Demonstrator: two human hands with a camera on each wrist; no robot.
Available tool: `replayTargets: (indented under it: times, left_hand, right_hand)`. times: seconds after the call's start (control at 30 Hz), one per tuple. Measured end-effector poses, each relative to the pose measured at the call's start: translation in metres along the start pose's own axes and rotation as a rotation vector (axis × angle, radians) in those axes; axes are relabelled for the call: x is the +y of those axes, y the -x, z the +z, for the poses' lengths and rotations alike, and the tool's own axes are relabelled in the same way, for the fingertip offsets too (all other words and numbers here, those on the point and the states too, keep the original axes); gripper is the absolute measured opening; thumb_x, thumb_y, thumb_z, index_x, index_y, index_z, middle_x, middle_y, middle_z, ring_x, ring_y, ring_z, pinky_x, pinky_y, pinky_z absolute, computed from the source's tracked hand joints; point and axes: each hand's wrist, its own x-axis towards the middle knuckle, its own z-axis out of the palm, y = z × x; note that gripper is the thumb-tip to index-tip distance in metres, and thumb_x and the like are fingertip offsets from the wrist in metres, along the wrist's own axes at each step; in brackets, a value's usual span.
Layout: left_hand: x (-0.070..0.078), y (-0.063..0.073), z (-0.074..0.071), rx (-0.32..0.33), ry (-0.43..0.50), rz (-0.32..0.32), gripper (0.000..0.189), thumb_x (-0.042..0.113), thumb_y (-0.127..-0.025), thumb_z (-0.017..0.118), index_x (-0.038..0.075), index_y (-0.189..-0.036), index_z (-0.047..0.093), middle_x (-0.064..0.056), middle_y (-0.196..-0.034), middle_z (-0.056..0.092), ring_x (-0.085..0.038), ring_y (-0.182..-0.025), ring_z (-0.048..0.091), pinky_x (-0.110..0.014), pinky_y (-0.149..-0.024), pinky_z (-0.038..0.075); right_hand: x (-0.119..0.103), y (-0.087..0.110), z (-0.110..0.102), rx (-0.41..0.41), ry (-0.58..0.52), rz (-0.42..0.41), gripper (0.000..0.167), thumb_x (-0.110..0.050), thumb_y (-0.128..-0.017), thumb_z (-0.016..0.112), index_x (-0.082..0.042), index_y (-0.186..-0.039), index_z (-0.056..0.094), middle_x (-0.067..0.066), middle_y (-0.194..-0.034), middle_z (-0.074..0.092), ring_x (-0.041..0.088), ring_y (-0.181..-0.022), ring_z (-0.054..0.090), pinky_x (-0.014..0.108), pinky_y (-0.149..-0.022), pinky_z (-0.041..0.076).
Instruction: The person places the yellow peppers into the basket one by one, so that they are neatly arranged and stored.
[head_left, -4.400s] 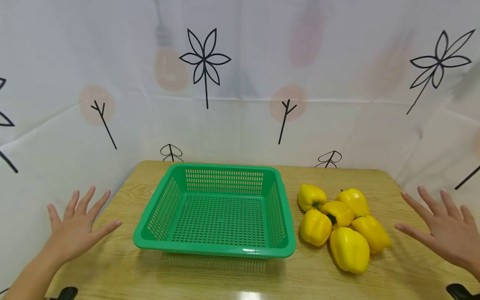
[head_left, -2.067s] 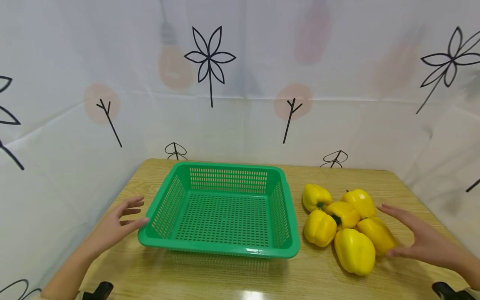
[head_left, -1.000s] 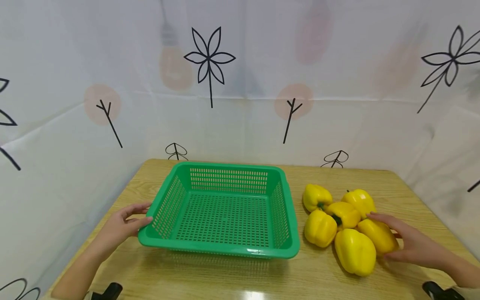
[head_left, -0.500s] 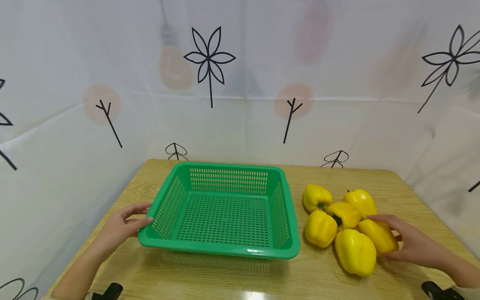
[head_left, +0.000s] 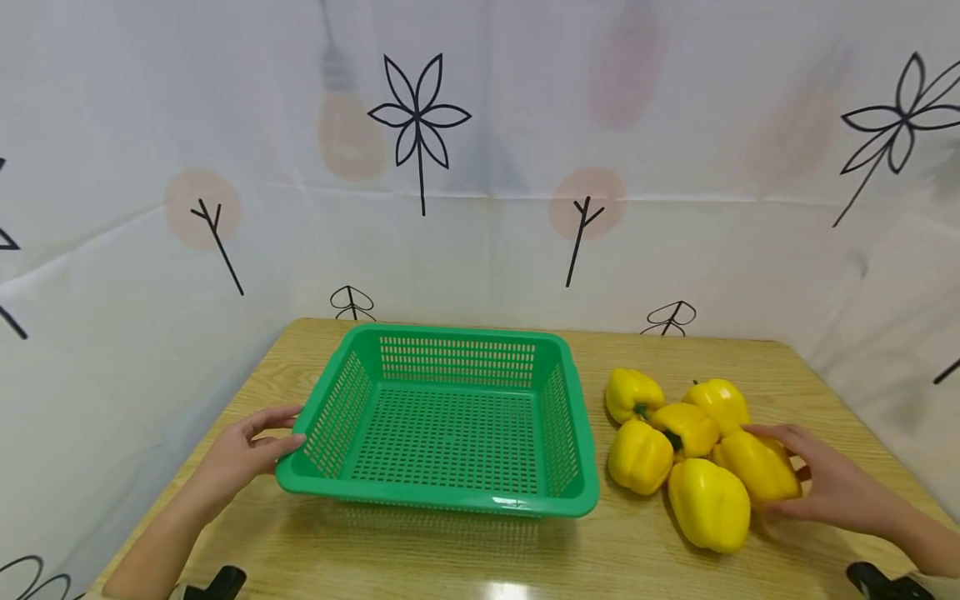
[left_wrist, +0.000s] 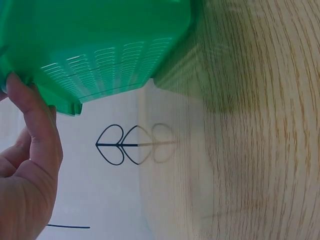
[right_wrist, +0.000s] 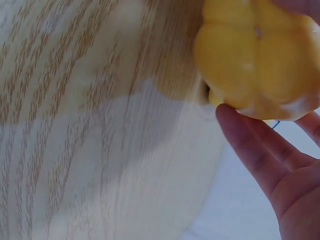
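Note:
A green plastic basket (head_left: 450, 498) with slotted walls stands on the wooden table, nothing inside it. My left hand (head_left: 232, 458) holds its left rim, thumb on top and fingers underneath; the left wrist view shows those fingers (left_wrist: 42, 127) under the rim's edge. On the right, my right hand (head_left: 832, 492) grips the rightmost yellow bell pepper (head_left: 759, 468) between thumb and fingers. In the right wrist view that pepper (right_wrist: 255, 60) shows its lobed end, with fingertips along its side. Several other yellow bell peppers, such as the front one (head_left: 708, 507), lie clustered against it.
The light wooden table (head_left: 420, 558) ends at a back edge just behind the basket. A white patterned cloth (head_left: 480, 258) hangs behind it and at both sides. Two peppers, one at the back (head_left: 632, 394) and one nearer (head_left: 641, 457), lie close to the basket's right side.
Both hands were spread apart in the air at first. The left has come to the basket's rim, the right around the rightmost pepper, which has shifted slightly to the right since half a second ago.

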Motion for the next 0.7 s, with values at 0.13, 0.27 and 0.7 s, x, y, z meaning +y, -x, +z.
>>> replayTargets:
  times: [0.13,0.27,0.7]
  left_hand:
    - [0.001,0.0,-0.001,0.0,0.005,-0.003,0.061,0.024,-0.09,0.064,0.0,-0.14,0.038,-0.023,-0.132,0.037,-0.013,-0.09,0.064,-0.038,-0.07,0.054]
    - [0.0,0.0,-0.001,-0.006,0.008,0.005,0.061,0.024,-0.091,0.063,-0.001,-0.14,0.037,-0.024,-0.133,0.037,-0.013,-0.09,0.063,-0.038,-0.07,0.054]
    - [0.0,0.0,-0.001,-0.005,0.004,-0.005,0.062,0.024,-0.091,0.062,0.001,-0.141,0.036,-0.023,-0.134,0.035,-0.01,-0.091,0.062,-0.037,-0.071,0.054]
  right_hand:
    - [-0.005,-0.001,-0.003,0.039,0.018,0.013,0.087,-0.015,-0.058,0.089,-0.001,-0.131,0.045,-0.004,-0.11,0.043,-0.003,-0.083,0.042,0.022,-0.054,0.047]
    - [-0.01,-0.003,-0.006,0.086,0.022,0.034,0.086,-0.013,-0.06,0.088,0.001,-0.132,0.044,0.001,-0.105,0.043,-0.002,-0.08,0.041,0.022,-0.053,0.048]
    - [-0.03,-0.013,-0.011,0.259,0.01,0.007,0.089,-0.006,-0.059,0.088,-0.001,-0.136,0.043,-0.021,-0.111,0.035,-0.006,-0.083,0.039,0.012,-0.055,0.043]
